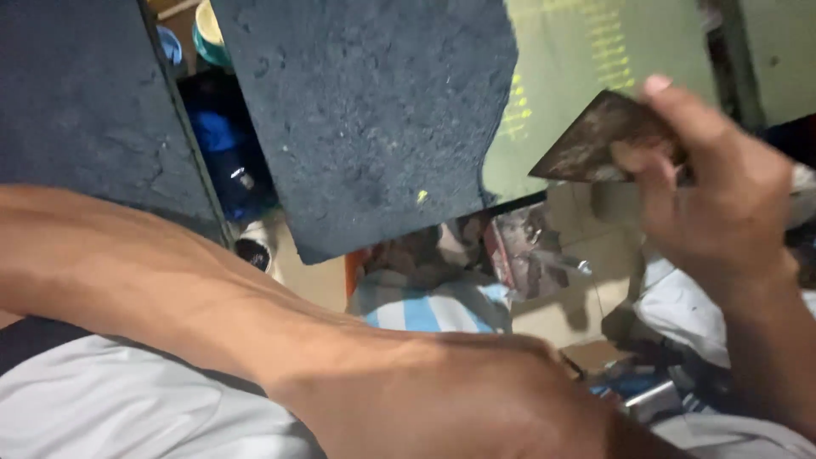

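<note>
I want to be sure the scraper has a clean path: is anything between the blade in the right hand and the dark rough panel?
Nothing visible. The right hand holds the scraper over the pale green surface, with open space between its blade and the dark rough panel. The left hand sits lower, out of the way.

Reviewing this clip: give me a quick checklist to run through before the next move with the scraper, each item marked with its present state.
1. Right hand grips the scraper: ok.
2. Scraper blade touching the dark rough slab: not ok, it is apart, to the slab's right.
3. Left hand holding anything: cannot tell, fingers hidden.
4. Slab face in full view: ok.
5. Blade edge condition: cannot tell, blurred.
</note>
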